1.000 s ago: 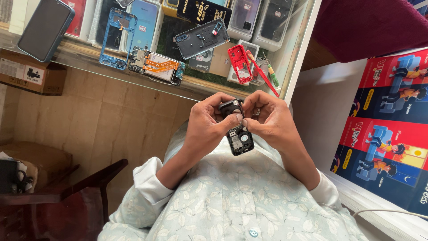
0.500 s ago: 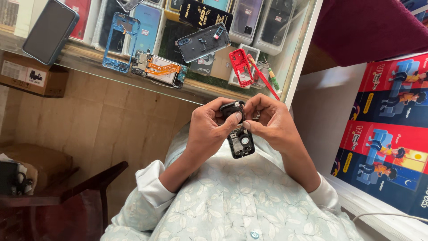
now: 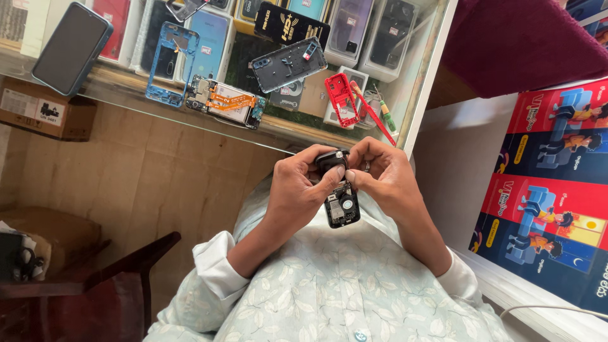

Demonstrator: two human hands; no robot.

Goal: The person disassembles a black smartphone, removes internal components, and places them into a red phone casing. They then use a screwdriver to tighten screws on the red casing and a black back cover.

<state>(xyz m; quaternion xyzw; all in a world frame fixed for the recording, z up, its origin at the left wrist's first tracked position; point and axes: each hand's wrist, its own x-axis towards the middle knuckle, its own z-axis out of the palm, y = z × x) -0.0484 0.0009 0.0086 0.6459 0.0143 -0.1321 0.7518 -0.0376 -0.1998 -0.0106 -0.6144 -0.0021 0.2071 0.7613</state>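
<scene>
Hands meet at chest height over a pale floral shirt: a small opened phone (image 3: 341, 204), circuit board exposed, is pinched by the left hand (image 3: 297, 190) and the right hand (image 3: 385, 180). Its upper end is being worked, apparently mid-disassembly; careful, steady prying seems called for next.

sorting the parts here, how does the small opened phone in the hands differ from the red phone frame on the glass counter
The small opened phone is black and shows its inner parts; the red phone frame is a bare red shell with open cutouts. The phone is held up between the left hand and right hand; the frame lies untouched on the glass counter. The phone hangs over the person's lap, the frame sits among other phone parts. Both are stripped, small handset pieces.
</scene>
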